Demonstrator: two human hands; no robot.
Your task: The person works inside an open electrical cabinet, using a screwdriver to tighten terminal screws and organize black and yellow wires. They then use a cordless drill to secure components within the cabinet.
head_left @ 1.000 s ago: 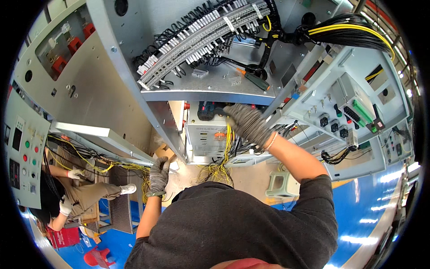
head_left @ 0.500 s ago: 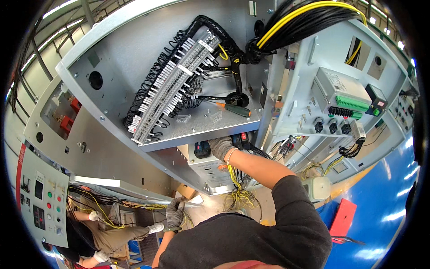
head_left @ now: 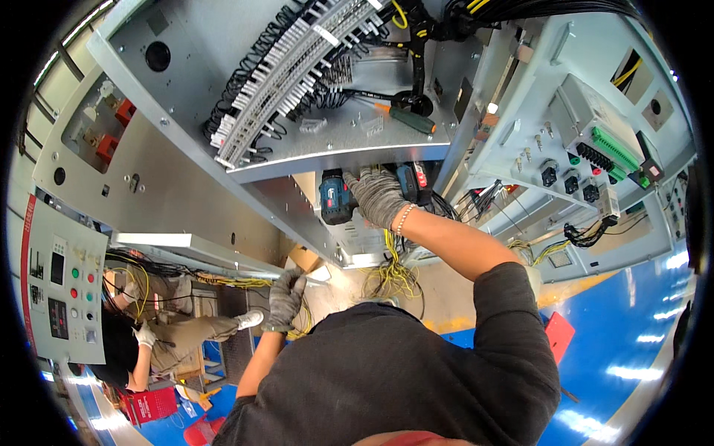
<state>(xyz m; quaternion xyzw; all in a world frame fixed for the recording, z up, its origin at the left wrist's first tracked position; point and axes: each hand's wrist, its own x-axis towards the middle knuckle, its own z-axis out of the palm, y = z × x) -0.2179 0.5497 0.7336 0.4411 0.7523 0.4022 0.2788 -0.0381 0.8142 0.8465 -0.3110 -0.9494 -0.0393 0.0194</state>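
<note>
My right hand (head_left: 378, 197), in a grey knit glove, is wrapped round the handle of a blue and black cordless drill (head_left: 337, 202). The drill lies sideways just under the front lip of a metal cabinet shelf (head_left: 342, 161), its body left of the hand and its battery end to the right. The shelf hides what is behind the drill. My left hand (head_left: 285, 299), also gloved, is raised at the lower left beside a light panel edge. Its fingers are curled together, and I cannot make out anything in them.
On the shelf lies a green-handled screwdriver (head_left: 411, 120) below a wired terminal strip (head_left: 297, 74). Yellow cables (head_left: 393, 275) hang beneath. An open cabinet door (head_left: 550, 141) stands on the right. Another person (head_left: 178, 342) works at the lower left, near a button panel (head_left: 68, 290).
My right hand has drawn the drill out from under the shelf toward me, showing more of its body. My left hand stays low beside the panel edge. The whole view has shifted.
</note>
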